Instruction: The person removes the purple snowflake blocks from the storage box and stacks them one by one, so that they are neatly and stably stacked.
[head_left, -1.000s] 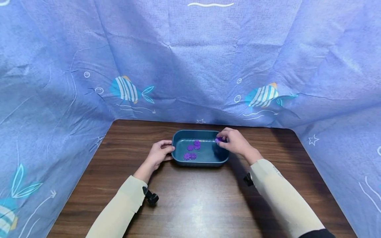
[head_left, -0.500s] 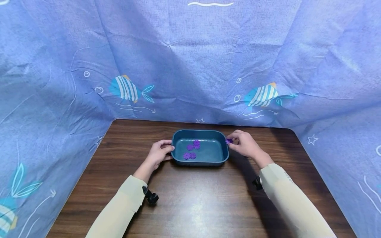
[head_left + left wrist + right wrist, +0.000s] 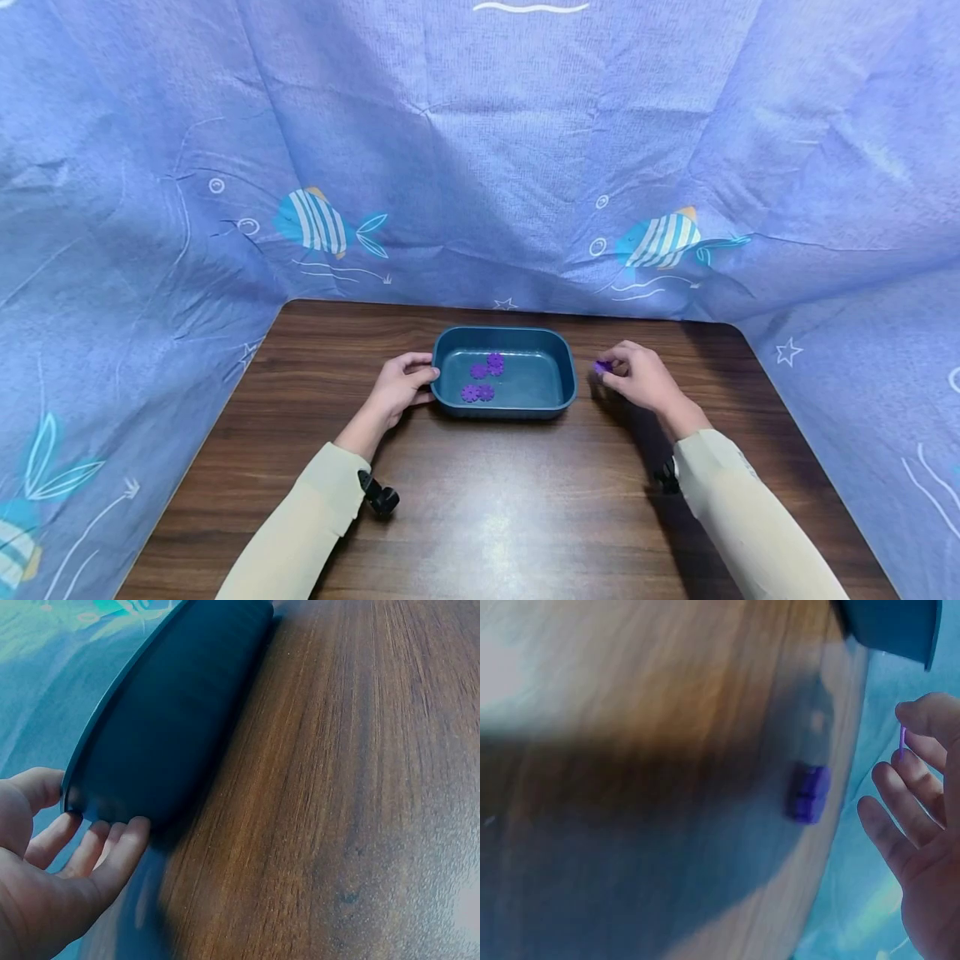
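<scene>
A dark teal rectangular plastic tray (image 3: 528, 406) stands near the far side of the table, with several purple snowflake-shaped discs (image 3: 478, 372) lying in its left half. My left hand (image 3: 397, 385) holds the tray's left end, thumb at the rim and fingertips against the outer wall, as the left wrist view shows. To the right of the tray, my right hand (image 3: 637, 379) pinches a thin purple disc (image 3: 902, 739) between thumb and index finger, its edge turned to the wrist camera. Beneath that hand, a short stack of purple discs (image 3: 812, 795) rests on the table.
The brown wood-grain table (image 3: 480, 500) has a far edge close behind the tray. A blue fabric backdrop (image 3: 495, 167) with fish prints hangs behind and along both sides. Black wrist cameras sit at both cuffs.
My right hand has moved right, from over the tray's right end to beyond it, carrying purple disc material. My left hand and the discs in the tray have stayed put.
</scene>
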The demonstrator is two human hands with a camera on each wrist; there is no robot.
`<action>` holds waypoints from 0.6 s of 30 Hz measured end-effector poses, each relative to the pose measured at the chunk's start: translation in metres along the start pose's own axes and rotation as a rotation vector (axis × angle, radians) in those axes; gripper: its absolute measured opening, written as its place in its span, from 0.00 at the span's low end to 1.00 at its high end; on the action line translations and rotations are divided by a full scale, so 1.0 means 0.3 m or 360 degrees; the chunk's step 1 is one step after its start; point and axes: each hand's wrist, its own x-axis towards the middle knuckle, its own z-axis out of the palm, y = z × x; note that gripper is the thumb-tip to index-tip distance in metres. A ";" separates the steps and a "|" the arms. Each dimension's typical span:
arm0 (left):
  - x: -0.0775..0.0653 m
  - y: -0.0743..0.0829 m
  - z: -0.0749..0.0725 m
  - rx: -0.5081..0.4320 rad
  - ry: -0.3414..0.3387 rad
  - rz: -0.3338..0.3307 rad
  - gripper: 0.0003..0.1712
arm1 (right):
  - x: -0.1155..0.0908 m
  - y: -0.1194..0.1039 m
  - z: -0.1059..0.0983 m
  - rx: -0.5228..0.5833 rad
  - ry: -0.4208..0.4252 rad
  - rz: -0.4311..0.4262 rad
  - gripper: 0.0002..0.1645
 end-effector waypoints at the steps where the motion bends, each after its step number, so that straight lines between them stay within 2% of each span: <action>1: 0.001 -0.001 -0.001 0.0003 -0.0001 -0.0001 0.25 | -0.007 0.009 0.000 0.0003 0.0001 0.0018 0.14; 11: 0.006 -0.005 -0.005 0.0024 0.0003 -0.0012 0.26 | -0.059 0.083 -0.001 -0.0006 0.0013 0.0118 0.13; 18: 0.000 -0.003 -0.005 0.0040 0.0002 -0.0008 0.26 | -0.093 0.107 -0.003 -0.0059 0.0027 0.0163 0.13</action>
